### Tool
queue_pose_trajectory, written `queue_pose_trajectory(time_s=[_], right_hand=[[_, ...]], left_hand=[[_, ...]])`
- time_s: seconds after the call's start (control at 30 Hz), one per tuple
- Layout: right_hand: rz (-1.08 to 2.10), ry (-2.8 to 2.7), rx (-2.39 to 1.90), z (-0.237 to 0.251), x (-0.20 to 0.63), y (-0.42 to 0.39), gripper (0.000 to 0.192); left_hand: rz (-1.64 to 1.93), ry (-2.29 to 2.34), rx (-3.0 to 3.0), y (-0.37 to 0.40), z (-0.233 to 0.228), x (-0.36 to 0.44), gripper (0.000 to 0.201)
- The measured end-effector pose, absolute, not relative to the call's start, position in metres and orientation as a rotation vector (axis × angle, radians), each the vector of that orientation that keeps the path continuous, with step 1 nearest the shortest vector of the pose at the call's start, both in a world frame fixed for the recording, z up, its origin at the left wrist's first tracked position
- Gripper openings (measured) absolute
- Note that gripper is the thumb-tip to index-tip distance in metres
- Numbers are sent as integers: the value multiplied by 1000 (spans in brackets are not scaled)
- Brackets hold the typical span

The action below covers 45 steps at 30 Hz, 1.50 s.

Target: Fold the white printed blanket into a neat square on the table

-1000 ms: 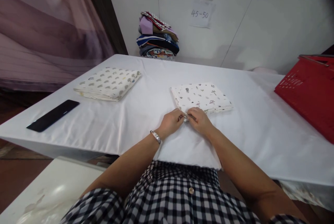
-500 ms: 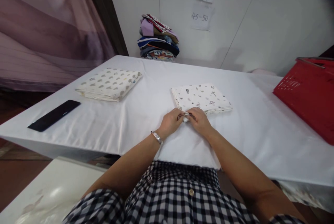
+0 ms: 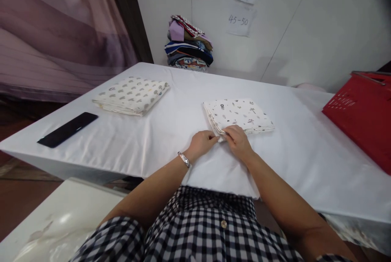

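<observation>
A folded white cloth [image 3: 240,113] with small palm-tree and leaf prints lies in front of me on the white-covered table. At its near left corner, my right hand [image 3: 240,142] pinches the layered edge between thumb and fingers. My left hand [image 3: 201,144], with a silver bracelet at the wrist, is closed on the lower layer of the same corner. The fingertips of both hands are close together there, and the underside of the corner is hidden. To the left lies a second folded cloth [image 3: 131,95], cream with grey cloud-like prints, which neither hand touches.
A black phone-like slab [image 3: 67,129] lies near the table's left edge. On the right stands a red basket [image 3: 363,111]. Stacked folded fabrics [image 3: 189,46] are beyond the far edge, against the wall. A white surface [image 3: 64,221] is at lower left.
The bunched corner between my hands has been flattened, and its layers now show along the left edge. My fingertips have moved slightly apart. The camera view has shifted slightly.
</observation>
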State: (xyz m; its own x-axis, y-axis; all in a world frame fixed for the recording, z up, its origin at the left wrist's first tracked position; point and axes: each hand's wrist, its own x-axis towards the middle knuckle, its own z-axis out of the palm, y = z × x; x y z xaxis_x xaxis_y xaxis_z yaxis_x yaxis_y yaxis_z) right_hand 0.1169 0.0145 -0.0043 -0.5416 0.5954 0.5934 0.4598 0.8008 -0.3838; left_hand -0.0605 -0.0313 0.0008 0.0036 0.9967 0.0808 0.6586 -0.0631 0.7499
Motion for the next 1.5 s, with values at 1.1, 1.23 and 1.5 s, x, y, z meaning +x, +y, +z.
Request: queue_pose_trajectory(time_s=[1.1, 1.23, 1.5], right_hand=[[212, -2260, -762, -2, 124, 12, 22], [174, -2321, -730, -3, 123, 11, 22], [213, -2416, -689, -4, 121, 10, 27]], left_hand=[[912, 1752, 1706, -30, 0, -61, 19], [822, 1782, 1824, -32, 1, -59, 21], [885, 1777, 1753, -32, 3, -59, 14]])
